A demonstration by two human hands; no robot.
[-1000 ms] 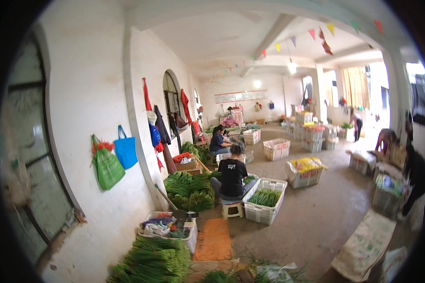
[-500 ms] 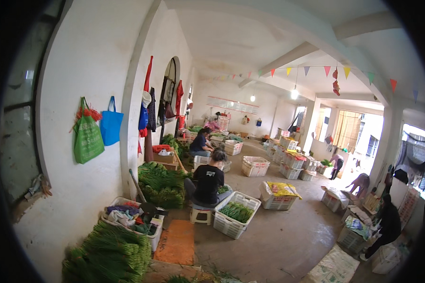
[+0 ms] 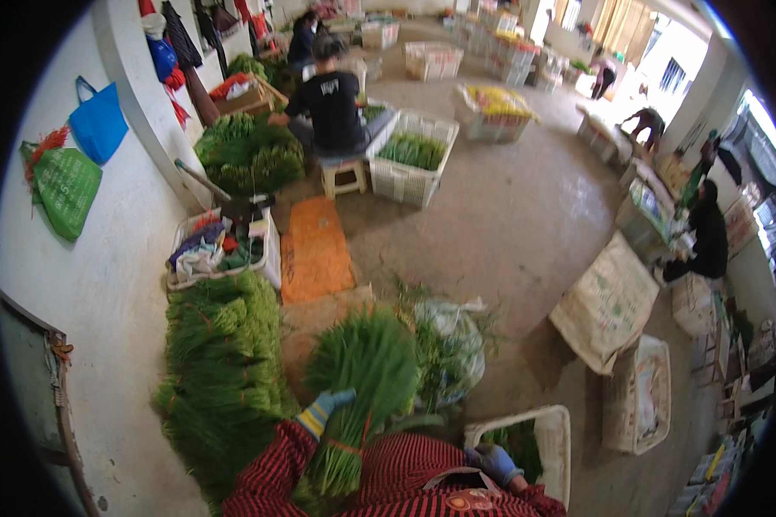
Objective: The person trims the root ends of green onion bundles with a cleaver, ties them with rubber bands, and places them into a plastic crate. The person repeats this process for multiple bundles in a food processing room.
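My left hand point(image 3: 326, 414), in a blue glove with a yellow-striped cuff, grips a large bundle of chive-like greens point(image 3: 362, 366). An orange-red band ties its stalks, which stand tilted in front of my striped sleeve and lap. More tied bundles of greens point(image 3: 224, 379) lie in a tall heap at my left. My right hand point(image 3: 496, 465), in a grey-blue glove, is low beside my lap, at the left rim of a white crate point(image 3: 557, 448) with some greens inside. Its fingers are blurred, so whether they hold anything is unclear.
A clear plastic bag point(image 3: 453, 345) with loose greens sits ahead of me. Beyond are an orange mat point(image 3: 315, 250), a crate of cloths point(image 3: 272, 250) and a seated person point(image 3: 332, 108) beside a crate of greens point(image 3: 412, 172). A sack point(image 3: 608, 302) leans against another crate point(image 3: 651, 396) at right.
The view has tipped downward, bringing my arms, both gloved hands, the held bundle and the near crate into sight. The seated person's left arm now reaches out to the heap of greens.
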